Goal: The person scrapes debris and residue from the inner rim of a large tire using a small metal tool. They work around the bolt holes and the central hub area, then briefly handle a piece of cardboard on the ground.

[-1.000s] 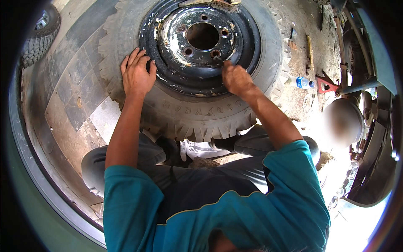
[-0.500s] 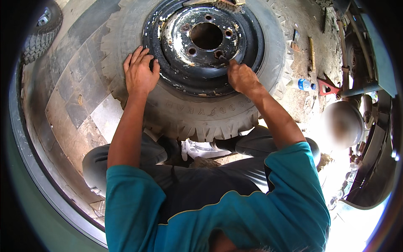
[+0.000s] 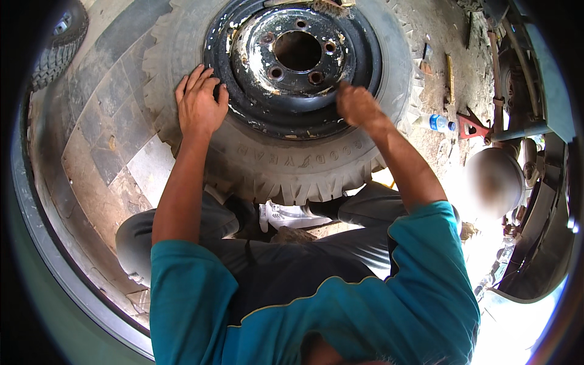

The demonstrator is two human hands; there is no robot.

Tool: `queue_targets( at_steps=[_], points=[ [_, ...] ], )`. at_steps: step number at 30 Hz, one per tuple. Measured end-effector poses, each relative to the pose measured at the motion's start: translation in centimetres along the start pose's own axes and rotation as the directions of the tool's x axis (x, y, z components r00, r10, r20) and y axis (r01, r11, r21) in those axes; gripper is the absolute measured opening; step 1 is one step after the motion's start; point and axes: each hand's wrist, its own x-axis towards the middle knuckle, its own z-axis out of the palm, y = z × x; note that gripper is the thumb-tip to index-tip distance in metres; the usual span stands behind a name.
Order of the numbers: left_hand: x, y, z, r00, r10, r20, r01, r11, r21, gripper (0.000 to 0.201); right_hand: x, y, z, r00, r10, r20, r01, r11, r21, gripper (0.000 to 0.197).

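A large tyre (image 3: 292,159) lies flat before me, round a black steel wheel rim (image 3: 286,125) with flaking white paint. Several bolt holes ring the rim's wide centre opening. My left hand (image 3: 202,103) rests with spread fingers on the sidewall, fingertips near the rim's left edge, and holds nothing. Closed in a fist, my right hand (image 3: 359,106) is over the rim's lower right, a little off the nearest bolt hole (image 3: 316,78). It grips a small thin tool that is mostly hidden and blurred now. A brush (image 3: 328,7) lies across the rim's far side.
On the floor to the right are a water bottle (image 3: 441,123), a red metal stand (image 3: 473,125) and a strip of wood (image 3: 450,76). Vehicle parts (image 3: 535,128) crowd the far right. Another tyre (image 3: 59,52) stands at the upper left.
My right hand has drawn back to the right, bringing the thin tool's tip away from the lower right bolt hole. The left hand stays in place on the tyre.
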Motion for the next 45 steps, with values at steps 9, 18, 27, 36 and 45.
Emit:
queue_targets(
  at_steps=[9, 18, 27, 36, 45],
  points=[
    [0.1, 0.0, -0.2, 1.000, 0.006, -0.007, -0.007, 1.000, -0.011, 0.029, -2.3, -1.2, -1.5, 0.999, -0.028, 0.022, 0.027, 0.998, 0.049, 0.043],
    [-0.1, -0.2, -0.2, 1.000, 0.010, -0.011, -0.010, 1.000, -0.012, 0.028, -0.6, 0.8, -0.7, 0.991, -0.113, -0.071, 0.099, 0.980, -0.170, 0.035],
    [0.0, -0.1, 0.1, 0.999, 0.026, -0.029, -0.026, 1.000, -0.016, 0.027, -0.4, 2.1, -1.2, 0.995, -0.060, -0.080, 0.051, 0.993, -0.107, 0.035],
    [-0.1, -0.2, 0.1, 1.000, 0.012, -0.018, -0.012, 1.000, -0.009, 0.027, 0.6, 2.5, -3.0, 0.997, -0.055, -0.061, 0.050, 0.995, -0.086, 0.030],
    [0.0, -0.3, -0.3, 1.000, -0.009, -0.005, 0.009, 1.000, -0.019, 0.028, 1.6, 2.3, -3.6, 0.997, -0.070, 0.042, 0.076, 0.986, -0.149, 0.045]
  ],
)
